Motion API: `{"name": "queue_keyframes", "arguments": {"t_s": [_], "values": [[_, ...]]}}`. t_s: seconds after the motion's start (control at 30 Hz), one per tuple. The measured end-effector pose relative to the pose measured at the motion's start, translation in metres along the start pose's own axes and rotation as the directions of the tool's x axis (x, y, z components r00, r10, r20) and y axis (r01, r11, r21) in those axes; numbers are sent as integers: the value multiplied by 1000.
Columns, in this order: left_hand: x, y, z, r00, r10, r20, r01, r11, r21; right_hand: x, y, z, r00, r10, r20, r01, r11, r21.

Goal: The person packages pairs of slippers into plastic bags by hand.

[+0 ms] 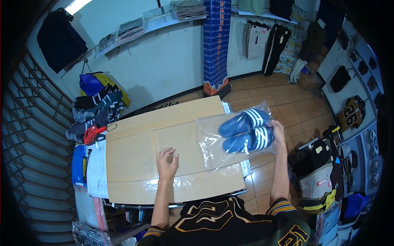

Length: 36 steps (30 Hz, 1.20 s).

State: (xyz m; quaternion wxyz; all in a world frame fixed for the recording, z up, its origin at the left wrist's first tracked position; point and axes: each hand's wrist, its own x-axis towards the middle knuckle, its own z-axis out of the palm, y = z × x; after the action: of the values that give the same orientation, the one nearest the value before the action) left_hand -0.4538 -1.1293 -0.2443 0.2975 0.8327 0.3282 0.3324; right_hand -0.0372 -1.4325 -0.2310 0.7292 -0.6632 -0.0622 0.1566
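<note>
A pair of blue slide sandals point(247, 130) with white stripes lies inside a clear plastic bag point(211, 149). My right hand point(277, 132) grips the bag's right end beside the sandals, above the right part of a cardboard-topped table point(131, 151). The bag's loose, wrinkled end spreads leftward over the cardboard. My left hand point(167, 162) is over the middle of the cardboard, apart from the bag. Its fingers are curved, with a gap between thumb and fingers and nothing in them.
Left of the cardboard are a red tool-like object point(94, 134), a pile of folded dark garments point(96, 107) and packaged goods. A blue pillar point(216, 45) stands beyond the table. Racks of clothing point(318, 180) are at the right; a folding metal gate point(35, 143) runs along the left.
</note>
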Motion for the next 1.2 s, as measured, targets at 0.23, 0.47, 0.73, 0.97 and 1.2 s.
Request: {"name": "queue_keyframes", "arguments": {"t_s": [0.23, 0.47, 0.73, 0.97, 1.2], "values": [[3, 8, 1, 1000, 6, 1, -6, 1000, 23, 18, -75, -102, 922, -371, -112, 325, 899, -294], [4, 9, 4, 999, -44, -2, 44, 999, 7, -21, -167, -132, 832, -533, -155, 451, 812, -371], [-8, 26, 13, 974, -207, 91, 226, 903, -366, -51, -179, -37, 945, -326, 5, 326, 945, 10], [-34, 21, -5, 824, -493, 279, 451, 273, -849, -32, -91, 94, 870, 60, 489, 35, 982, -183], [-82, -9, -37, 824, -548, 143, 499, 583, -641, -11, -26, 210, 675, 145, 723, 162, 927, -338]]}}
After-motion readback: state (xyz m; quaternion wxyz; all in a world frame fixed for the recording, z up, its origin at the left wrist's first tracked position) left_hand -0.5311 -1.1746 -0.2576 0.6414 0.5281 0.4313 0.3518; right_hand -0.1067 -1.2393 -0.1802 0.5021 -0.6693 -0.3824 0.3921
